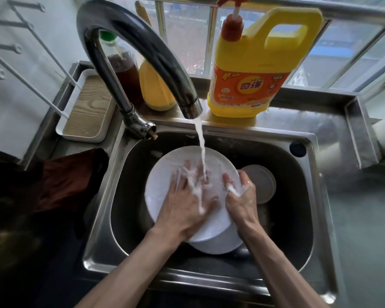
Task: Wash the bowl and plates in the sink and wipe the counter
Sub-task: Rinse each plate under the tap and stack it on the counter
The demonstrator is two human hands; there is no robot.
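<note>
A large white plate [165,174] is tilted up in the steel sink [302,218] under water running from the faucet [142,54]. My left hand [187,198] lies flat on the plate's face, fingers spread, with the stream falling on them. At the plate's right rim, my right hand [242,196] grips the edge, fingers curled over it. A second white plate [218,245] lies beneath the first. A white bowl [262,185] sits upside down in the basin to the right of my right hand.
A yellow dish-soap jug [251,70] with a red pump stands on the ledge behind the sink. A dark-liquid bottle [122,70] and a yellow bottle [153,90] stand behind the faucet. A dark red cloth [65,178] lies left of the sink, a white tray [87,110] beyond it.
</note>
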